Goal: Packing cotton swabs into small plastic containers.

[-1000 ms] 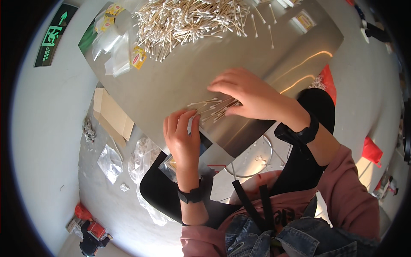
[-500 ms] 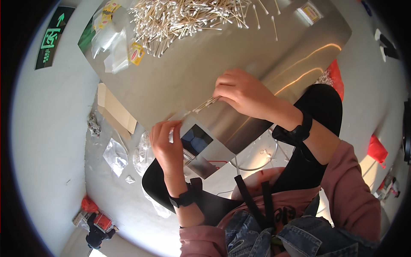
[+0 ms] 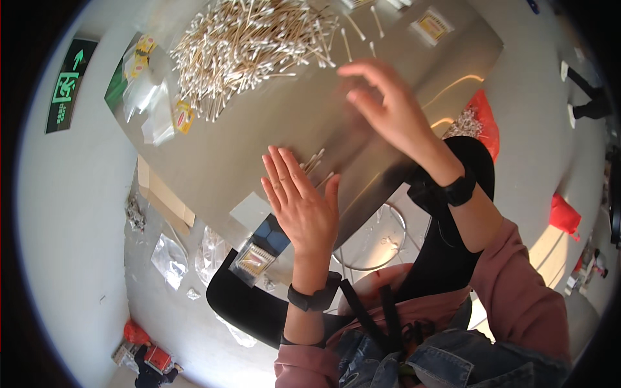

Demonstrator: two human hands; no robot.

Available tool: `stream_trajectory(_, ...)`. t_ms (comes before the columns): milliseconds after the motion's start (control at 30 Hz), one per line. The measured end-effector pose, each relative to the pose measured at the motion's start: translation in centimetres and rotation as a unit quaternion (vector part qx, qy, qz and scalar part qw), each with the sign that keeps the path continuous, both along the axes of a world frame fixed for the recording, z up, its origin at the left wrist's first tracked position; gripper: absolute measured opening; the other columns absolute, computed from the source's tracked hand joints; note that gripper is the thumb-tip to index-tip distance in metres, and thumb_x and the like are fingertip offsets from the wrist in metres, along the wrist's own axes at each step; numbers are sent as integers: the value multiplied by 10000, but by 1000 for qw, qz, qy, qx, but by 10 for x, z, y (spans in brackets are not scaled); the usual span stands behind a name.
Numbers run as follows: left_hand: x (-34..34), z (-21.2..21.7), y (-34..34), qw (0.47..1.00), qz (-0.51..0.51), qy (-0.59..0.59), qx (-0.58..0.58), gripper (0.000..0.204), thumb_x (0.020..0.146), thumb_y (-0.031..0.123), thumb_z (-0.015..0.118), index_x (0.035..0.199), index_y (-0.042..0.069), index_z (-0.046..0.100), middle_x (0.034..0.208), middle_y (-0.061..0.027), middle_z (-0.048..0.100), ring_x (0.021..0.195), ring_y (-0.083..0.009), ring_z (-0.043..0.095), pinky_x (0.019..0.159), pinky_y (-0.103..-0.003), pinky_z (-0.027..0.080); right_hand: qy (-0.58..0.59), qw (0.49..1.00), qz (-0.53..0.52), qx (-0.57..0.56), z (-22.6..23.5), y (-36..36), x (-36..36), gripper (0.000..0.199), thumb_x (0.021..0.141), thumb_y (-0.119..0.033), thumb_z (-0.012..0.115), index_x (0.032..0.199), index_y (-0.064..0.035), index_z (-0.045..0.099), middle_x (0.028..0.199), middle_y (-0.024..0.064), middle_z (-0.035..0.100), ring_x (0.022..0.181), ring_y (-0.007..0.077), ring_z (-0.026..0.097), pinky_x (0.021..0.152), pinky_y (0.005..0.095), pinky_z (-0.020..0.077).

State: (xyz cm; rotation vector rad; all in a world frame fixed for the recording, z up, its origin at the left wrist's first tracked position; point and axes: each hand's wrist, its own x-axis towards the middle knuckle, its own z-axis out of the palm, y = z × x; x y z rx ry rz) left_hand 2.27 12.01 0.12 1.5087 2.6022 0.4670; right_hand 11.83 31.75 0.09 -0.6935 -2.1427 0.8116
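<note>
My left hand (image 3: 299, 207) lies flat with its fingers stretched, palm down over the metal table. A few loose cotton swabs (image 3: 314, 161) stick out beside its fingers and thumb; what is under the palm is hidden. My right hand (image 3: 394, 107) hangs farther out to the right, slightly blurred, thumb and fingers apart, with nothing visible in it. Ahead of both hands is a large pile of cotton swabs (image 3: 252, 55). Next to my left wrist, at the table's near edge, a clear packet of cotton swabs (image 3: 254, 260) lies by a dark square opening (image 3: 270, 234).
Clear plastic bags (image 3: 158, 126) and yellow cards (image 3: 184, 116) lie left of the pile. A filled packet (image 3: 432, 26) sits at the far right. A red bag of swabs (image 3: 482, 123) stands beyond the right edge. Cardboard (image 3: 162, 194) is on the left floor; another person (image 3: 152, 368) is lower left.
The cotton swabs my right hand held have been let go onto the table. That hand has moved outward and opened; my left hand has moved right and flattened over the swabs.
</note>
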Motion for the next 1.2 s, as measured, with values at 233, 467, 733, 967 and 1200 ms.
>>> stream_trajectory(233, -6, -24, 20, 996, 23, 74, -44, 1009, 928, 645, 503, 1518, -115, 198, 1595, -291, 214, 1505, -401, 182, 1207, -518, 173, -108, 977, -180, 27, -27, 55, 11, 275, 864, -125, 712, 1097, -33, 600, 1031, 145, 626, 944, 344, 626, 823, 430, 506)
stream_trajectory(467, 30, -15, -6, 997, -9, 34, -75, 1024, 908, 672, 494, 1531, -87, 204, 1606, -261, 215, 1512, -386, 172, 1217, -510, 143, -100, 979, -174, -43, -25, 87, -16, 322, 841, -168, 744, 1060, 8, 588, 1042, 188, 611, 1004, 374, 607, 840, 441, 503)
stream_trajectory(733, 29, -15, -7, 998, -3, 12, -56, 999, 903, 624, 546, 1531, -79, 216, 1604, -253, 228, 1512, -379, 176, 1217, -510, 139, -135, 972, -183, 66, -20, 54, -67, 503, 729, -284, 839, 985, 69, 587, 1015, 237, 603, 985, 376, 601, 862, 444, 501)
stream_trajectory(967, 27, -16, -11, 1000, 1, -17, -18, 852, 945, 443, 588, 1520, -82, 242, 1603, -252, 234, 1509, -382, 189, 1214, -518, 148, -143, 973, -170, -63, -17, 45, -32, 94, 828, -45, 653, 905, -31, 600, 900, 158, 640, 912, 373, 626, 778, 458, 495)
stream_trajectory(1200, 19, -18, -22, 999, 25, -32, 15, 845, 940, 343, 634, 1522, -94, 206, 1594, -282, 225, 1497, -401, 215, 1203, -538, 179, -147, 988, 38, -34, 0, -22, -9, 72, 807, 18, 633, 835, -41, 602, 806, 109, 597, 808, 346, 594, 709, 446, 476)
